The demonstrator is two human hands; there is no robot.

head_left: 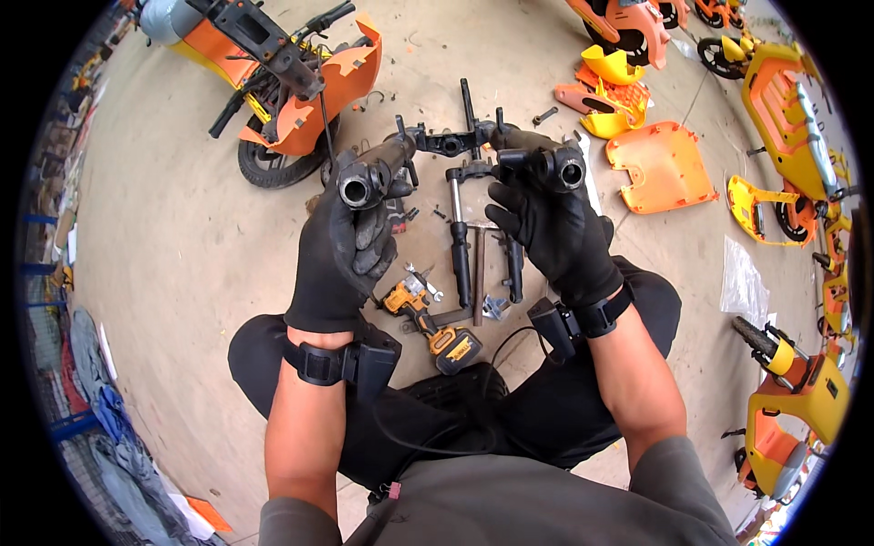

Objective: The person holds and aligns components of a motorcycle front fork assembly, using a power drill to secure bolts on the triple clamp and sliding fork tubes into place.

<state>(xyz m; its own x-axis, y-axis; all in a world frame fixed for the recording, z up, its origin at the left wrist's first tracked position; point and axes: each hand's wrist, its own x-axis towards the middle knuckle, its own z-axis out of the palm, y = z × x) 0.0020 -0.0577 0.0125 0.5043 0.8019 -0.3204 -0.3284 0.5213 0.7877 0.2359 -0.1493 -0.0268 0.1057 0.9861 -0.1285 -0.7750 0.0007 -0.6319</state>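
Note:
My gloved left hand (341,259) is closed round the left tube of a black fork assembly (452,142), just below its open round end (355,189). My gloved right hand (555,237) holds the right tube (571,174) from beneath, some fingers loosely curled. A crossbar with an upright stem joins the tubes at the far end. Below it on the concrete floor lie fork legs (461,264) with a bright upper tube, a metal rod (479,282), a yellow cordless power tool (411,302), small wrenches (434,292) and scattered bolts.
A partly stripped orange scooter (319,86) stands front left. Loose yellow and orange panels (660,168) lie front right. More scooters (792,391) line the right side, near a plastic bag (739,278). Racks holding cloth (100,419) run along the left edge. My crossed legs (264,355) are below.

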